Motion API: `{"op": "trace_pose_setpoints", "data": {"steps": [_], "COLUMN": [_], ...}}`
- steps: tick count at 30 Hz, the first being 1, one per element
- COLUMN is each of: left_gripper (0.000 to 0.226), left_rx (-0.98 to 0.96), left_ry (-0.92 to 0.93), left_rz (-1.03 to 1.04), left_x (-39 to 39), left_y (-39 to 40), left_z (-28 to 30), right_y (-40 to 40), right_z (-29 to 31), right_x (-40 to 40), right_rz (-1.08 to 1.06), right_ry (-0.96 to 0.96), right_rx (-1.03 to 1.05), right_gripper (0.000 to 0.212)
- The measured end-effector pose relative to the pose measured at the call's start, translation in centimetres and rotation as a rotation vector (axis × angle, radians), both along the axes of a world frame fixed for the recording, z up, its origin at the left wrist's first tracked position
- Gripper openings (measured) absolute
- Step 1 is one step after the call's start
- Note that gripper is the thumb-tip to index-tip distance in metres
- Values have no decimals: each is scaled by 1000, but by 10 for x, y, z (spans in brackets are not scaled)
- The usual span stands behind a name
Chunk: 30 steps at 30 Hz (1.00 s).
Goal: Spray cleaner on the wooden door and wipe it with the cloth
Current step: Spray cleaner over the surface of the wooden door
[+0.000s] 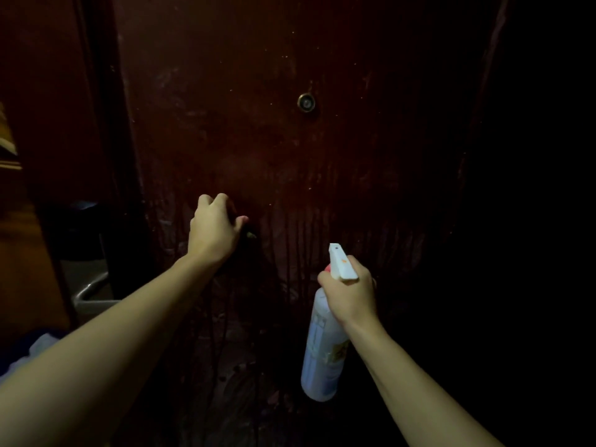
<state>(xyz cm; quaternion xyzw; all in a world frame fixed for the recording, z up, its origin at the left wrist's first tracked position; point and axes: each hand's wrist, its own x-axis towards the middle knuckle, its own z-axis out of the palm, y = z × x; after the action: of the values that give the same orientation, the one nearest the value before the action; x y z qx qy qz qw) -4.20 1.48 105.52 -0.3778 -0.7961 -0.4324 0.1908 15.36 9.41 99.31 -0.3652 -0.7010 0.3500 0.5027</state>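
Observation:
The dark red-brown wooden door (pixel 290 150) fills the view, and wet drip streaks run down its lower half. My left hand (pixel 213 229) is curled against the door at mid height and grips a dark cloth (pixel 249 233), of which only a small edge shows past my thumb. My right hand (pixel 350 293) grips the neck of a white spray bottle (pixel 322 346), lower and to the right. The bottle's white nozzle points up toward the door.
A brass peephole (pixel 306 102) sits in the upper middle of the door. The dark door frame (pixel 106 124) runs down the left side. A grey metal bar (pixel 92 291) and something blue (pixel 29 353) lie at the lower left. The right side is in darkness.

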Motion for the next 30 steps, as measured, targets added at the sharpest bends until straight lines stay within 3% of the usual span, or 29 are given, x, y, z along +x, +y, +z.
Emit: {"op": "trace_pose_setpoints", "data": {"steps": [4, 16, 21, 30], "left_gripper": [27, 33, 31, 24], "left_rx": [-10, -120, -167, -190], "left_ry": [-24, -25, -9, 25], "left_rz": [49, 78, 21, -24], "left_x": [-12, -42, -51, -62], "left_y": [-14, -38, -40, -45], "left_z": [-4, -21, -20, -20], "right_y": [-18, -65, -82, -89], "right_z": [-5, -1, -4, -23], "right_x": [-29, -87, -104, -111], "right_rz": [142, 349, 363, 399], "right_ry": [0, -133, -194, -180], "right_rx": [-10, 29, 95, -2], "right_gripper": [9, 9, 11, 8]}}
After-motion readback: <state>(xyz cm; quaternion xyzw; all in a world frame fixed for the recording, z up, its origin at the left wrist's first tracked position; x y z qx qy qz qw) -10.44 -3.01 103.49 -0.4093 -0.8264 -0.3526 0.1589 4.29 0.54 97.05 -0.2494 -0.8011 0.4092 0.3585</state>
